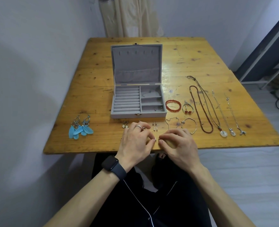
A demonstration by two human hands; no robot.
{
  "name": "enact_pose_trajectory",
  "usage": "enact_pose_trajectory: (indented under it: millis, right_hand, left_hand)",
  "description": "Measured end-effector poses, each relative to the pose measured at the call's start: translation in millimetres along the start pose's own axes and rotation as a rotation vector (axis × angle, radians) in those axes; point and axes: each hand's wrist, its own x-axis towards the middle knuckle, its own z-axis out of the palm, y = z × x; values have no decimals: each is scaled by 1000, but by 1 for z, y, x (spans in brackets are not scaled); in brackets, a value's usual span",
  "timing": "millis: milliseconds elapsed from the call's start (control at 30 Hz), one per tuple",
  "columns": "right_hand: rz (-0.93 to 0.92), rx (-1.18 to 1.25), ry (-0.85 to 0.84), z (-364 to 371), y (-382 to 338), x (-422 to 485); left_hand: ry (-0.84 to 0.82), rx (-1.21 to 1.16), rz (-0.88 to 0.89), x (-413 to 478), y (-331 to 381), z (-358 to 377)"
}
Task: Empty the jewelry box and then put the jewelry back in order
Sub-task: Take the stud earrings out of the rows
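Note:
A grey velvet jewelry box (112, 102) stands open mid-table, lid upright. A thin chain lies in its top right compartment and tiny pieces in the bottom right one. Jewelry lies around it: blue feather earrings (80, 128), gold earrings (125, 125), small studs (154, 126), a red bead bracelet (173, 105), a cord bracelet with red beads (187, 108), two silver bracelets (190, 126) and several necklaces (217, 110). Near the front edge my left hand (135, 143) and my right hand (179, 145) each pinch a tiny silver earring (156, 139) between fingertips.
The wooden table (201, 59) sits against a white wall on the left, with a beige curtain (132, 17) behind it. My knees are under the front edge. A metal frame (266, 51) and cables stand on the floor at the right.

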Motion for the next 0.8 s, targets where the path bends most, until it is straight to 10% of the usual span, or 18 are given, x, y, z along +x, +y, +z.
enact_pose_trajectory:
  millis: [800]
  right_hand:
    - [8,16,3,1,0,1]
  left_hand:
    - [38,58,29,1,1,0]
